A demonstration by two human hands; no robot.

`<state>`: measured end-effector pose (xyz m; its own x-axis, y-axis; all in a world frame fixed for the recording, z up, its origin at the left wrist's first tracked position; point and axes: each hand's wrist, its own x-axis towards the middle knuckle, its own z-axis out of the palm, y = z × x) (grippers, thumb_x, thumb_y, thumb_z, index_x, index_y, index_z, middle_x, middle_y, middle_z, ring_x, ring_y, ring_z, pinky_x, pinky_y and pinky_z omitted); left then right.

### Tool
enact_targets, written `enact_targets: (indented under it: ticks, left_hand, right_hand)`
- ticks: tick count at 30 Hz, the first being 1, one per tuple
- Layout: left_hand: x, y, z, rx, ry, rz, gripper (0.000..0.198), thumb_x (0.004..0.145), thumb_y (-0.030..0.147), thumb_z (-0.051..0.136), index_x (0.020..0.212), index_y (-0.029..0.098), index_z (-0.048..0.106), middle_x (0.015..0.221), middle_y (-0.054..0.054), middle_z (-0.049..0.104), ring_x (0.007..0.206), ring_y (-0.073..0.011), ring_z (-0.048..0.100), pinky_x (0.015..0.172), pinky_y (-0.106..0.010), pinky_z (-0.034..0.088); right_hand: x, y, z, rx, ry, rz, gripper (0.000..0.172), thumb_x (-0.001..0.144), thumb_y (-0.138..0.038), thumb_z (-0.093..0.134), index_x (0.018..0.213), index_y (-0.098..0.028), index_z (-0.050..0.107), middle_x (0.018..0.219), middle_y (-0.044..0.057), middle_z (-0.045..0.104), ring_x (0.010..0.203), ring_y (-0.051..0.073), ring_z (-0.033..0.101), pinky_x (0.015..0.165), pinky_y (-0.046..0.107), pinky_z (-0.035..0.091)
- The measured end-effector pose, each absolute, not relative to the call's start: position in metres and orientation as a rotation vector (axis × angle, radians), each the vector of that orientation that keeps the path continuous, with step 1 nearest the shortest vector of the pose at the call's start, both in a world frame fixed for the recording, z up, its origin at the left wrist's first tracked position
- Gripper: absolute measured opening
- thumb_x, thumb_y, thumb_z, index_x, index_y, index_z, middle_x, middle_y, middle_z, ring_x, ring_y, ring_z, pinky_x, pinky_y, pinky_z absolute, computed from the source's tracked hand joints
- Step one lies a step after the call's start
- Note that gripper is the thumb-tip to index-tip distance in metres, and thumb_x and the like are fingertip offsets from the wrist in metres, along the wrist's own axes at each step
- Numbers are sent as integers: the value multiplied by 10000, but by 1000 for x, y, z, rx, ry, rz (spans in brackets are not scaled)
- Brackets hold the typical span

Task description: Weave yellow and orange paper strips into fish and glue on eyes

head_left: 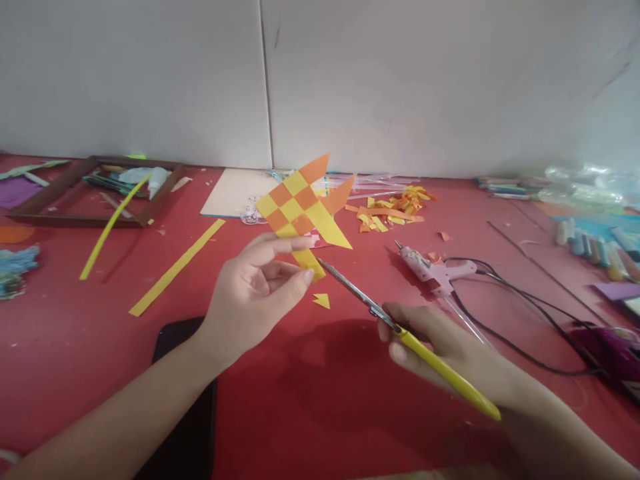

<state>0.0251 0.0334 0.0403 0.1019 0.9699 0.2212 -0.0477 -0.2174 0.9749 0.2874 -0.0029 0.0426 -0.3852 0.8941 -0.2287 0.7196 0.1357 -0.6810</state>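
Red table (310, 393): bare stretch in front of both hands; scrap pile (393, 210) and glue gun (437, 270) sit right of the work, 2 yellow strips (175, 268) lie left. Left hand (255, 293) raised, fingers pinched on the woven paper star (303, 207), held above the table. Right hand (440, 347) gripping yellow-handled scissors (380, 313), blade tips at the star's lower yellow point. Small yellow offcut (323, 301) just below.

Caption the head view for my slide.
Left hand holds a woven paper piece; right hand holds scissors at its tip.
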Motion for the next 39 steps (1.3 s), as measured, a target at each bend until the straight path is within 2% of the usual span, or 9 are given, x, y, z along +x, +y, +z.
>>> enact_targets:
  ticks: [10,16,25,30,39]
  left_hand:
    - [29,33,39,1407,996,1227,358,803,148,767,1130,290,730,1214,-19,624,775,-78,710,735,-173,635]
    - [30,31,38,1503,957,1181,377,802,111,743,1135,285,721,1117,-1,601,769,-65,703,730,-143,615]
    - [28,30,43,1561,981,1126,347,807,127,729,1128,259,712,1040,-9,612,755,-79,695,688,-145,607]
    - [29,32,44,1580,979,1110,351,805,123,716,1132,248,707,1056,-26,638,748,-98,698,689,-182,615]
    - [27,33,42,1546,960,1066,361,809,103,706,1142,245,696,1089,-26,651,775,-91,696,691,-160,591]
  right_hand:
    - [284,-5,42,-1615,-2159,1322,428,876,-627,513,813,-205,483,735,-11,482,643,137,439,560,269,362]
    - [284,-5,41,-1591,-2127,1387,416,869,-611,540,805,-206,468,735,-15,463,649,135,414,571,272,345]
    - [285,-3,43,-1571,-2150,1387,419,878,-611,541,807,-202,489,734,-5,480,651,142,433,574,283,365]
    - [286,-2,41,-1584,-2176,1366,443,877,-636,526,809,-198,497,735,1,493,654,145,450,576,283,371]
    - [286,-2,43,-1594,-2200,1387,480,873,-672,499,825,-194,503,743,-5,488,649,131,434,563,259,349]
